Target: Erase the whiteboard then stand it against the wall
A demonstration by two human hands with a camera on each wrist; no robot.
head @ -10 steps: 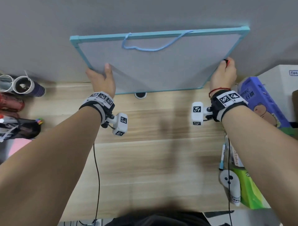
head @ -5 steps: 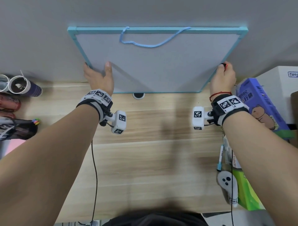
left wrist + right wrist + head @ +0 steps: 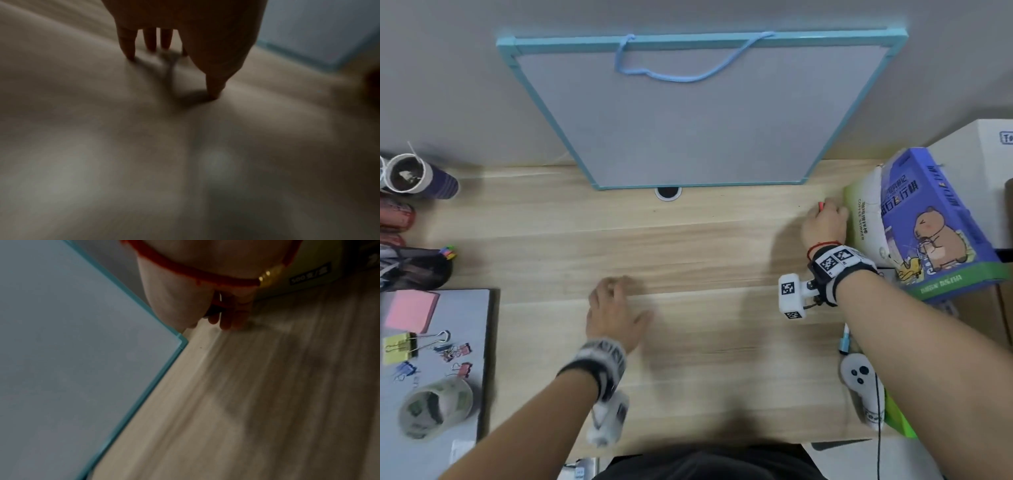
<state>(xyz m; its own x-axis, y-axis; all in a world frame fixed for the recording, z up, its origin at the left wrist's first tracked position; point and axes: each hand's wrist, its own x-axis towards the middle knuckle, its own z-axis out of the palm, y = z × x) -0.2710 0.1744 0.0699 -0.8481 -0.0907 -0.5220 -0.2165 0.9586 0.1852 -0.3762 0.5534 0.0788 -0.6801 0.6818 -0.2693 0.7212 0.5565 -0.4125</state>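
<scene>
The blank whiteboard [image 3: 688,130] with its teal frame and blue cord stands tilted back against the grey wall, bottom edge on the wooden desk; neither hand touches it. My left hand [image 3: 616,308] is blurred over the middle of the desk, well in front of the board, and its straight fingers [image 3: 213,87] touch the wood and hold nothing. At the right my right hand [image 3: 825,222] is low on the desk beside the board's lower right corner [image 3: 182,342]. It grips a small red object [image 3: 821,205], also seen between its curled fingers [image 3: 226,321] in the right wrist view.
A green and white box [image 3: 863,219] and a blue box [image 3: 928,233] lie just right of my right hand. A white controller [image 3: 863,387] and a marker [image 3: 845,339] sit at the right edge. Cups [image 3: 417,174], a grey tray [image 3: 479,359] with clips and a tape roll [image 3: 434,407] stand left.
Both hands have let go of the board's sides. The left hand pulled back to mid-desk. The right hand dropped to the desk beside the boxes. The board stays leaning on the wall.
</scene>
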